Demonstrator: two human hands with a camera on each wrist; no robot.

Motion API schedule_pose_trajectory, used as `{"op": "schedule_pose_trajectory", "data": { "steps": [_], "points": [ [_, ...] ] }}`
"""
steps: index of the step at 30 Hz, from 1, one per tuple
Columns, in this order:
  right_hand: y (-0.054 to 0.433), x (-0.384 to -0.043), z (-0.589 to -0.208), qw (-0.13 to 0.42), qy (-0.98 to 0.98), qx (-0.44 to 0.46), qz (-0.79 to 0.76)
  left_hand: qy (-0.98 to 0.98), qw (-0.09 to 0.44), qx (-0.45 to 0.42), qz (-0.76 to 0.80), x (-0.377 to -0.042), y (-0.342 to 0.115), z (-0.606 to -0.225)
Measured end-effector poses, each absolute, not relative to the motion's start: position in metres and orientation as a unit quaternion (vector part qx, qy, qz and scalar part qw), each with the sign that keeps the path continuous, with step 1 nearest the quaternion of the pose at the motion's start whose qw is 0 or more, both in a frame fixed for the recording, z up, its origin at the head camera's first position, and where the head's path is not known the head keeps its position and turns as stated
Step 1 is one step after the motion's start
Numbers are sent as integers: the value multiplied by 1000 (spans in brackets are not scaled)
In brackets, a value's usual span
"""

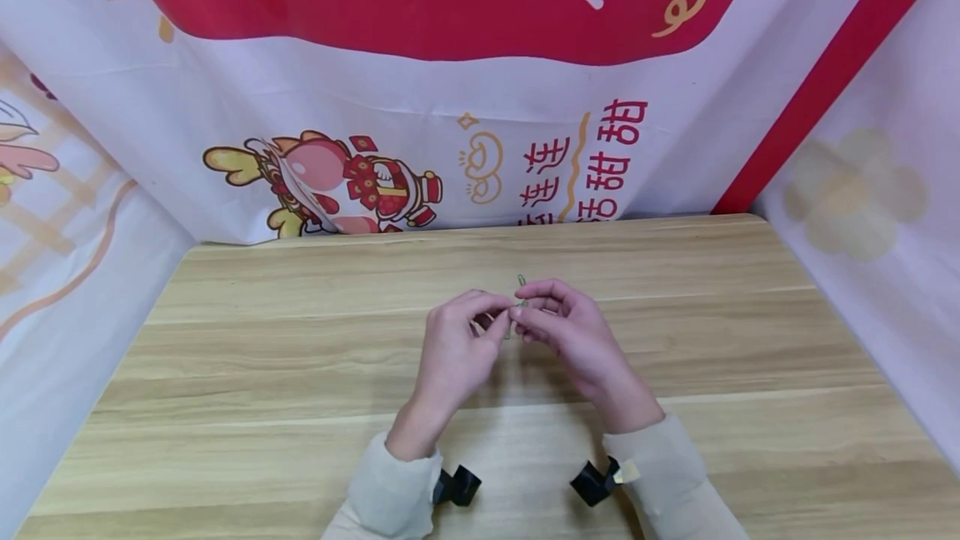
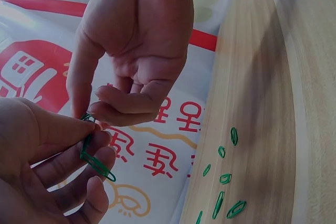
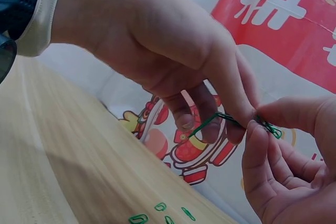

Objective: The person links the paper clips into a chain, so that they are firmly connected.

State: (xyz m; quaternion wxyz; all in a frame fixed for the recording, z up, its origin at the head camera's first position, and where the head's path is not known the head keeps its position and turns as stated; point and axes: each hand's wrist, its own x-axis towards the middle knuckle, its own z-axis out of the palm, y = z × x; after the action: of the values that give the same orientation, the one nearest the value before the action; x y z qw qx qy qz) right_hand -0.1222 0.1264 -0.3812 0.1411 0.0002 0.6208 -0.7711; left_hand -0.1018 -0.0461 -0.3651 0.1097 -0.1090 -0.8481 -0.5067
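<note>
Both hands meet above the middle of the table. A short chain of green paper clips (image 2: 98,167) runs between them. My left hand (image 1: 461,348) pinches the chain between thumb and index finger. The thumb and index finger of my right hand (image 1: 577,340) pinch it at the same spot, fingertips nearly touching. In the right wrist view, one paper clip (image 3: 202,125) sticks out by the left hand's fingers and another paper clip (image 3: 273,130) shows beside the right hand. Where the clips join is hidden by fingertips.
Several loose green paper clips (image 2: 225,178) lie scattered on the wooden table (image 1: 247,357). They sit out of sight in the head view. Printed white and red cloth (image 1: 420,90) hangs behind the table and along its sides.
</note>
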Motion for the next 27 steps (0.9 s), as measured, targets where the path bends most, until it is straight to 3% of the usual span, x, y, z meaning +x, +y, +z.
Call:
{"op": "schedule_pose_trajectory", "data": {
  "steps": [15,27],
  "points": [
    [139,-124,-377,107,645,3,-756,-817,14,-42,-575,-108,-59,-363],
    [134,-126,-378,71,677,29,-732,-754,-155,-32,-637,-111,-74,-378]
  ]
}}
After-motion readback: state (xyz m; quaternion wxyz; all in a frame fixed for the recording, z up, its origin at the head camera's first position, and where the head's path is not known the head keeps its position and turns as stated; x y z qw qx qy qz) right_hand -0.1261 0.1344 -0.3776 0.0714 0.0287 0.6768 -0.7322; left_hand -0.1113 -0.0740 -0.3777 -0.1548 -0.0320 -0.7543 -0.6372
